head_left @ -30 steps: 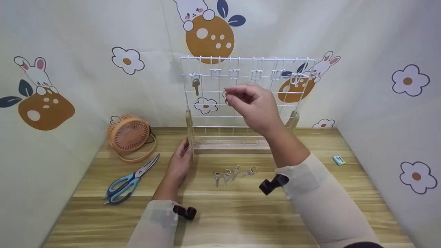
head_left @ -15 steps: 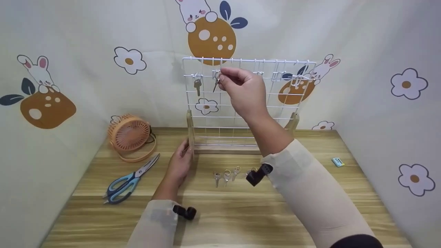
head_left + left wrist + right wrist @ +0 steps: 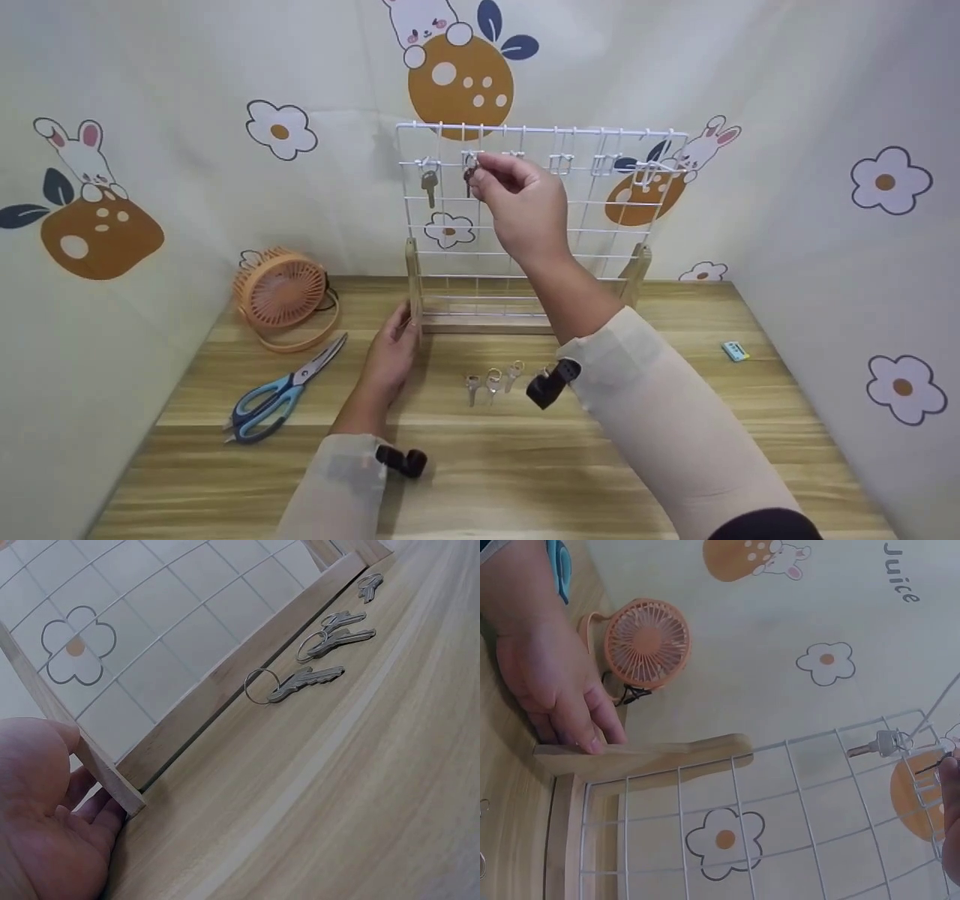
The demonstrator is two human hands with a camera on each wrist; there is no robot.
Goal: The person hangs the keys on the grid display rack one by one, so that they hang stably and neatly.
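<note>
My right hand (image 3: 529, 214) pinches a key (image 3: 469, 182) with a ring at the second hook of the white wire grid rack (image 3: 517, 255). Fingertips cover part of the key, and whether its ring sits over the hook I cannot tell. Another key (image 3: 429, 187) hangs from the leftmost hook. Down at the rack's left end, my left hand (image 3: 391, 356) holds the wooden leg (image 3: 105, 774), thumb on one side and fingers on the other. Several ringed keys (image 3: 307, 682) lie on the table before the rack; in the head view the right wrist camera partly hides one.
An orange fan (image 3: 285, 292) stands at the table's back left, with blue-handled scissors (image 3: 274, 401) lying in front of it. Far right lies a small light-blue object (image 3: 736, 351). Patterned cloth walls (image 3: 337, 210) enclose the table (image 3: 480, 480) at the back and sides.
My right hand has moved up and left, bringing the key from in front of the grid to the second hook. The left hand stays on the leg.
</note>
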